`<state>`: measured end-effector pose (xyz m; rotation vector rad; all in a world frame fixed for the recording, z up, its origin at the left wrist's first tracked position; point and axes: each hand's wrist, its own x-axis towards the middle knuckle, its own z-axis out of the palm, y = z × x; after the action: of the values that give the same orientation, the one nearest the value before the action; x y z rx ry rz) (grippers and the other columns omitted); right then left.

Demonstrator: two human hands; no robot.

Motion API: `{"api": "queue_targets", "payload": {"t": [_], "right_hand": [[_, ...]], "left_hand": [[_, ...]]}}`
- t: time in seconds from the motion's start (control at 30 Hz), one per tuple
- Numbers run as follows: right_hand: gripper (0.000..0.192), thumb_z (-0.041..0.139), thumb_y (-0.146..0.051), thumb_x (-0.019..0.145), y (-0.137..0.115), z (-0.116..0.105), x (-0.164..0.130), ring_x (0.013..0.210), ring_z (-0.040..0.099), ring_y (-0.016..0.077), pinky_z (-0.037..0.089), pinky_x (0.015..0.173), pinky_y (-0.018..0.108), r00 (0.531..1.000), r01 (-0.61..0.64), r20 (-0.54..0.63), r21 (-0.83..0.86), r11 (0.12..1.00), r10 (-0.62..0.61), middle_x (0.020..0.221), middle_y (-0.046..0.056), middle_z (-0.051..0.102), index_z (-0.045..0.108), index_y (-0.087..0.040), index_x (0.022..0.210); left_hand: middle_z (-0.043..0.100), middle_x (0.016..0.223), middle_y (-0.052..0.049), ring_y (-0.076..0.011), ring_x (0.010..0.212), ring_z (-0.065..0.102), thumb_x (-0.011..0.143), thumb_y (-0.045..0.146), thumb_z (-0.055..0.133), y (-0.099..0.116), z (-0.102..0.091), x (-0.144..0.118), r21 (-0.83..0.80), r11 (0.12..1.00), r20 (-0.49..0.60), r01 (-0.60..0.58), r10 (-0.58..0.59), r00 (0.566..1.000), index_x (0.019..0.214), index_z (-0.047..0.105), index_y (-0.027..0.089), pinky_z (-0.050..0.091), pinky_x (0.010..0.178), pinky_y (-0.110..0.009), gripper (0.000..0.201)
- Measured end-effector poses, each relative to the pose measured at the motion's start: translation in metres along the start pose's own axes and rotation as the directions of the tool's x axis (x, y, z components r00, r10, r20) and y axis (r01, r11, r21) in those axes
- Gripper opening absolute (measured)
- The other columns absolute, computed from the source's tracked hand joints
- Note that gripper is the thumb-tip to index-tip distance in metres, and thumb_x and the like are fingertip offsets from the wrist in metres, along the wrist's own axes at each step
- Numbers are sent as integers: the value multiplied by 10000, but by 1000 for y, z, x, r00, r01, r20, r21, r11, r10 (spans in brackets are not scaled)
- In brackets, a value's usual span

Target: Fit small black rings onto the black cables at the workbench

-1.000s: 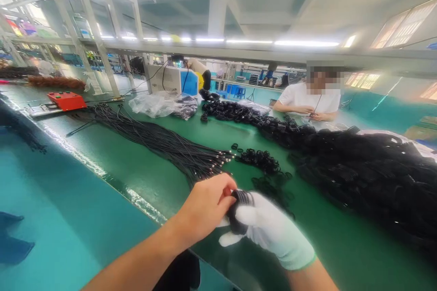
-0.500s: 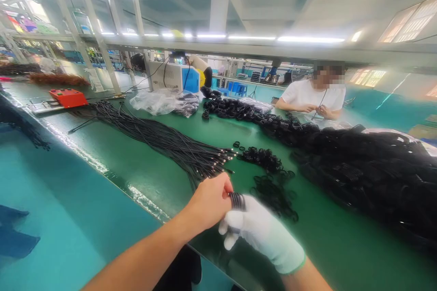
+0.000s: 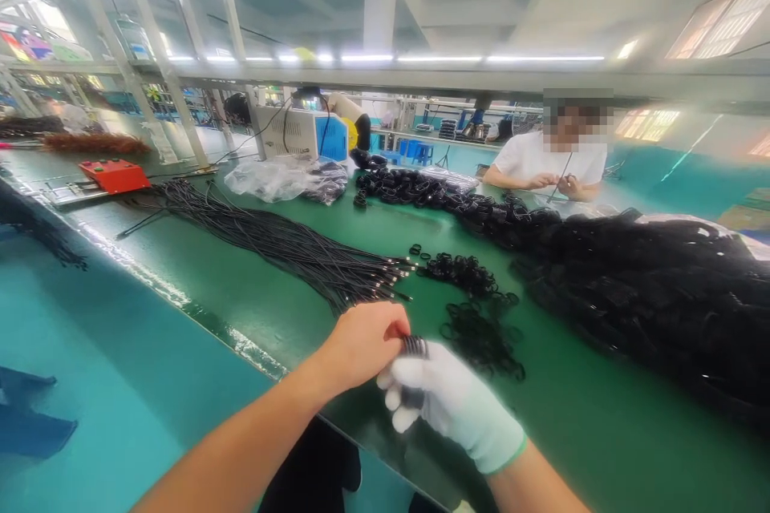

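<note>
One ribbed black coil of what looks like thin cable (image 3: 415, 347) is held above the glossy green tabletop (image 3: 577, 417): my right hand, in a white knit glove (image 3: 451, 391), curls around it, probably to stop the turns springing apart, while my bare left hand (image 3: 364, 343) pinches its upper edge, though what lies between those fingertips is hidden. Just beyond lie a loose scatter of black rings (image 3: 481, 333) and a denser cluster of small black rings (image 3: 460, 274). Beside these, straight black cables (image 3: 282, 244) lie lengthwise, metal tips gathered at one end, likely for easy picking; my left hand covers some. A long heap of black coils (image 3: 638, 288) blocks the way across, towards a co-worker in a white top (image 3: 541, 164); farther left stands a boxy white-and-blue machine (image 3: 301, 136)
</note>
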<state>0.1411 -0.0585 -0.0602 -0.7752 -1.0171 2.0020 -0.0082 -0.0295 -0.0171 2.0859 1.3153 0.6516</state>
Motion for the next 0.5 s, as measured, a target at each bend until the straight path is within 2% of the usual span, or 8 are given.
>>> {"api": "queue_targets", "payload": {"t": [0.1, 0.17, 0.27, 0.33, 0.4, 0.47, 0.5], "right_hand": [[265, 672, -318, 743, 3, -9, 4, 638, 572, 136, 493, 550, 266, 999, 15, -37, 158, 987, -9, 739, 42, 591, 598, -129, 913], [237, 646, -308, 776, 5, -14, 6, 660, 569, 129, 495, 601, 274, 997, 68, -40, 199, 978, -61, 755, 40, 598, 599, -124, 919], [189, 603, -273, 809, 4, -18, 5, 683, 570, 121, 481, 597, 237, 992, 121, 10, 227, 966, -127, 792, 58, 612, 611, -95, 875], [243, 598, -289, 809, 0, -19, -1, 761, 610, 167, 504, 620, 268, 997, 40, 48, 245, 969, -53, 837, 80, 630, 611, -96, 956], [335, 613, -314, 793, -7, -21, -9, 899, 626, 263, 525, 674, 353, 996, -59, 77, 244, 968, 41, 882, 103, 642, 588, -109, 1058], [375, 640, -311, 771, -16, -25, -16, 976, 607, 331, 526, 682, 403, 995, -90, 70, 220, 971, 76, 903, 117, 648, 574, -120, 1088], [372, 651, -305, 764, -20, -28, -20, 965, 612, 334, 527, 656, 391, 996, -79, 47, 205, 976, 71, 905, 119, 649, 575, -125, 1081]], "left_hand": [[593, 838, 21, -146, 739, 519, 710, 171, 574, -4, 7, -9, -21, 999, -49, -45, 43, 998, 830, 621, 232, 391, 651, -241, 143], [590, 835, 17, -165, 807, 509, 703, 189, 625, -4, 16, -19, 15, 995, -41, -98, 98, 994, 761, 603, 220, 391, 713, -262, 70], [602, 819, 13, -181, 850, 496, 697, 198, 671, -3, 22, -29, 51, 984, 5, -173, 173, 985, 686, 609, 209, 378, 767, -286, 65], [613, 821, 15, -164, 805, 512, 738, 226, 641, -3, 15, -28, -30, 992, 5, -126, 126, 992, 736, 635, 218, 391, 728, -267, 10], [622, 800, 21, -141, 726, 524, 788, 262, 577, -4, 3, -21, -130, 991, -24, -41, 39, 999, 805, 644, 221, 398, 659, -242, 80], [626, 757, 25, -132, 675, 527, 818, 288, 522, -6, -9, -11, -172, 985, -47, 8, -16, 999, 813, 636, 211, 393, 617, -232, 138], [630, 749, 27, -134, 674, 533, 820, 300, 513, -8, -12, -5, -169, 985, -46, 11, -19, 999, 801, 630, 207, 394, 617, -231, 151]]}}
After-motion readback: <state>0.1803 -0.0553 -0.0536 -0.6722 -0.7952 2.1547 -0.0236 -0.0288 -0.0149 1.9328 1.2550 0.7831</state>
